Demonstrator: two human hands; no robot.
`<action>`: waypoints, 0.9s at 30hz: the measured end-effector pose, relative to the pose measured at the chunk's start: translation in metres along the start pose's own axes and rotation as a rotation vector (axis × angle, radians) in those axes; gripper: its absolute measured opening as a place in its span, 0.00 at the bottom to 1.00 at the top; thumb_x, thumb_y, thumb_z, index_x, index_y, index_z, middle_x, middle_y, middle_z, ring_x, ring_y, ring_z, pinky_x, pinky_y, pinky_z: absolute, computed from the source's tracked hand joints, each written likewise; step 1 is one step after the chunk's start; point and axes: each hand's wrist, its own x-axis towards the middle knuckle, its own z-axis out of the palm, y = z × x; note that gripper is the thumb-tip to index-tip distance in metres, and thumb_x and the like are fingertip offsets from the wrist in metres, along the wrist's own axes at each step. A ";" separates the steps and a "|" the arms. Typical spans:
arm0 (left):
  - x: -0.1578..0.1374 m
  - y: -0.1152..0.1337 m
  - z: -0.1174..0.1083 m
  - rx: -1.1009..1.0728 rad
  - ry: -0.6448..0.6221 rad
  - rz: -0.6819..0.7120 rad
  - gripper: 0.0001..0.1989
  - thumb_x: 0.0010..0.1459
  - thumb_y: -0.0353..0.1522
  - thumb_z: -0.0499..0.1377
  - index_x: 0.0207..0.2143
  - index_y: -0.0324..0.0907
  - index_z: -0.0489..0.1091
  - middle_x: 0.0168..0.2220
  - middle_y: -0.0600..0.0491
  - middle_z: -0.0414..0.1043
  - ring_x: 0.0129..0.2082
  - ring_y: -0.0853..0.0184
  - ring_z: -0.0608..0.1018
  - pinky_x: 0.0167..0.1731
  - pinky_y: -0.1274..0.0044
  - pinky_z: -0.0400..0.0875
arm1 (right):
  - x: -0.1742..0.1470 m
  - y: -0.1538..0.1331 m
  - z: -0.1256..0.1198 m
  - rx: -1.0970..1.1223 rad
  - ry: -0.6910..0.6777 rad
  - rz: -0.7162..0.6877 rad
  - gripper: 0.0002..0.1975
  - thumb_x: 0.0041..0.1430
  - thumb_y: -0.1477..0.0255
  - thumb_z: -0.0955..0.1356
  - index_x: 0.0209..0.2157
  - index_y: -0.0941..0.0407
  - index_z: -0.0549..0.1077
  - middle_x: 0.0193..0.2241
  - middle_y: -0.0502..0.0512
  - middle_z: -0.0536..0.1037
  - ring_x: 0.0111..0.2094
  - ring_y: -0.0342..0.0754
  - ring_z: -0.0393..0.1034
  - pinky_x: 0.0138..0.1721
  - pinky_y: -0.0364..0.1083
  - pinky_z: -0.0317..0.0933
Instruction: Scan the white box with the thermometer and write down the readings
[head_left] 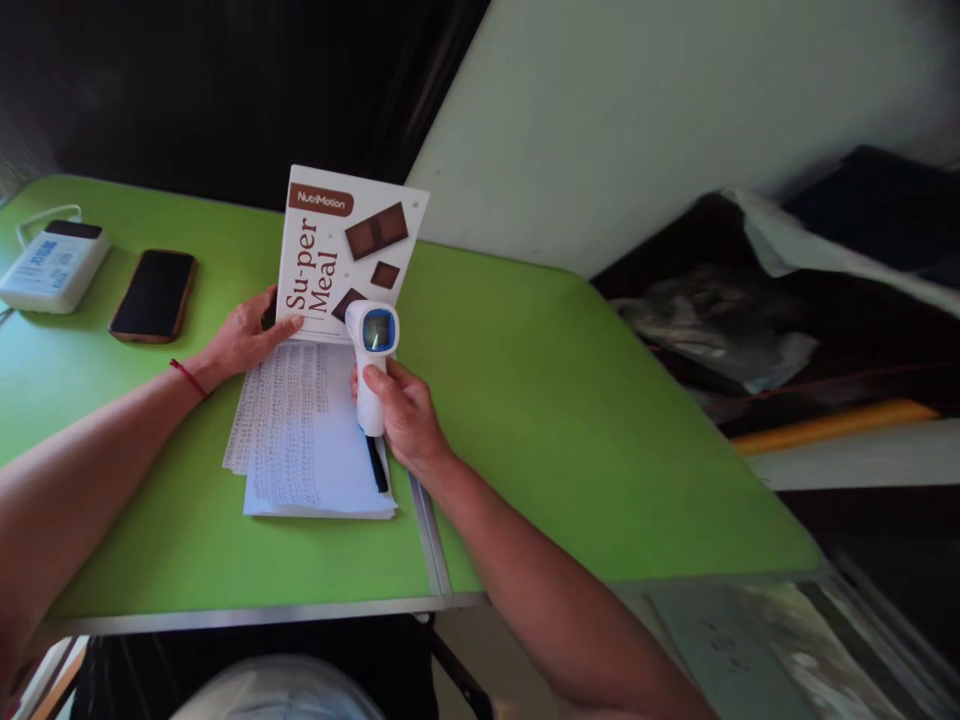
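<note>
My left hand [251, 332] grips the lower left edge of a white box [330, 260] printed "NutriMotion Su-per Meal", with pictures of brown chocolate squares. The box stands upright, its front facing me. Closed around the handle of a white infrared thermometer [370, 390] is my right hand [405, 410], thumb near the top of the grip. The thermometer's blue-framed screen [379, 330] faces me and its head overlaps the box's lower right corner; whether they touch I cannot tell. Below both lie sheets of paper [322, 470] covered in small writing, with a black pen [376, 464] on them.
On the left of the green folding table [562, 430] are a dark phone [154, 295] and a white device [56, 265] with a cable. A metal seam [429, 535] crosses the tabletop. At right, a dark shelf holds crumpled bags [720, 325] and a yellow rod [836, 427].
</note>
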 end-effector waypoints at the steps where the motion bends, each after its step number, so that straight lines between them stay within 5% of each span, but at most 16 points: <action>1: 0.000 0.000 0.000 0.001 -0.003 0.006 0.28 0.63 0.55 0.58 0.52 0.43 0.74 0.51 0.46 0.80 0.49 0.52 0.82 0.49 0.64 0.77 | 0.001 0.000 0.000 0.001 -0.003 -0.003 0.23 0.49 0.47 0.73 0.31 0.53 0.72 0.24 0.46 0.68 0.26 0.42 0.59 0.29 0.46 0.54; 27: -0.002 0.006 -0.003 0.029 0.000 0.025 0.29 0.63 0.58 0.56 0.50 0.45 0.75 0.48 0.47 0.81 0.47 0.52 0.82 0.47 0.67 0.77 | 0.003 -0.005 0.004 -0.049 -0.038 -0.054 0.28 0.50 0.41 0.71 0.25 0.52 0.67 0.22 0.45 0.63 0.25 0.42 0.55 0.27 0.46 0.53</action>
